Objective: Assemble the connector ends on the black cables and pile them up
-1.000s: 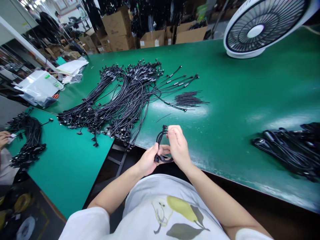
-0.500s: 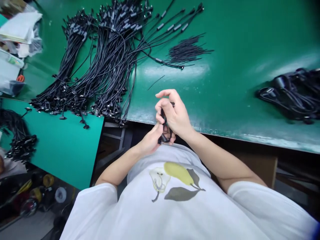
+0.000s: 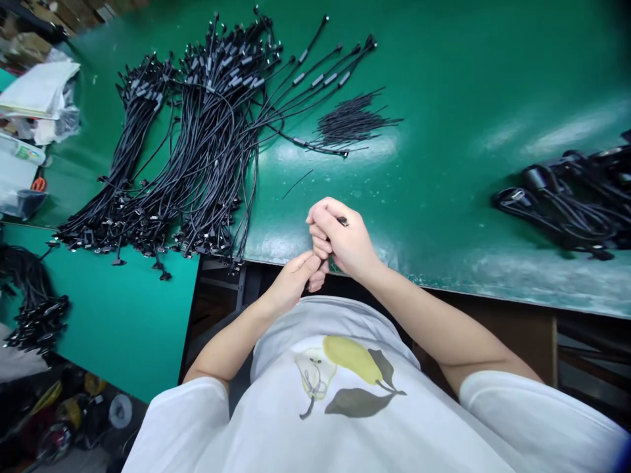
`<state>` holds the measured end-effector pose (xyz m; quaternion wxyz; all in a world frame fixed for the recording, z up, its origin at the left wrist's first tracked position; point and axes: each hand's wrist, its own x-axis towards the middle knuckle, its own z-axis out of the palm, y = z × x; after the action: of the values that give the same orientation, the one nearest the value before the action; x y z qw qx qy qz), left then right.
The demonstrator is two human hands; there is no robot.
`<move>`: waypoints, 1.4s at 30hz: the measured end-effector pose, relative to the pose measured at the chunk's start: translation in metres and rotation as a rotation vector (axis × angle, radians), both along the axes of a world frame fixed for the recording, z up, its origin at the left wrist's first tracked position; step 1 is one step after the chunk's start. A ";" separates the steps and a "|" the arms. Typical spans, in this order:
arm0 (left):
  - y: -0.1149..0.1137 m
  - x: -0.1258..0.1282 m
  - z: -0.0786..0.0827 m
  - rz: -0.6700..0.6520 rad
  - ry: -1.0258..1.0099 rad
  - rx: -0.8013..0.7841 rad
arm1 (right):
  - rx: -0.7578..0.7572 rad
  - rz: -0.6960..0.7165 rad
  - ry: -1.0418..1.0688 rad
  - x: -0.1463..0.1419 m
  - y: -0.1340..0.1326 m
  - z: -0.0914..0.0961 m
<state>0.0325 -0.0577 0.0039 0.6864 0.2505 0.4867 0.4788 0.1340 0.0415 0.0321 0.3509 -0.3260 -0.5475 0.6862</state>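
Observation:
My left hand (image 3: 292,281) and my right hand (image 3: 349,242) meet at the table's front edge, just above my lap. Both are closed on a black cable (image 3: 343,221), mostly hidden by the fingers. One dark end pokes out at the top of my right fist, and a little more shows below by my left fingers. A single thin black tie (image 3: 298,184) lies on the green table beyond my hands. Farther back is a pile of similar black ties (image 3: 352,121).
Many black cables (image 3: 207,131) with grey sleeves spread over the left of the green table (image 3: 444,164). Coiled black cables (image 3: 566,197) lie at the right. A lower green surface (image 3: 133,315) at left bears another cable bundle (image 3: 37,302). Papers and bags (image 3: 42,92) sit far left.
My right fingers have curled from partly raised into a fist around the cable, covering more of it. My left hand stays against it. The camera view has shifted slightly.

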 end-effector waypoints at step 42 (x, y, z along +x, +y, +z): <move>0.071 -0.048 -0.003 0.312 -0.048 -0.092 | 1.192 -0.253 -1.252 0.023 0.258 -0.040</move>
<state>-0.0151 0.0134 0.0007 0.6257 0.1286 0.5248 0.5626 0.1565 0.2995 -0.0079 0.1711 -0.4636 -0.8670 -0.0639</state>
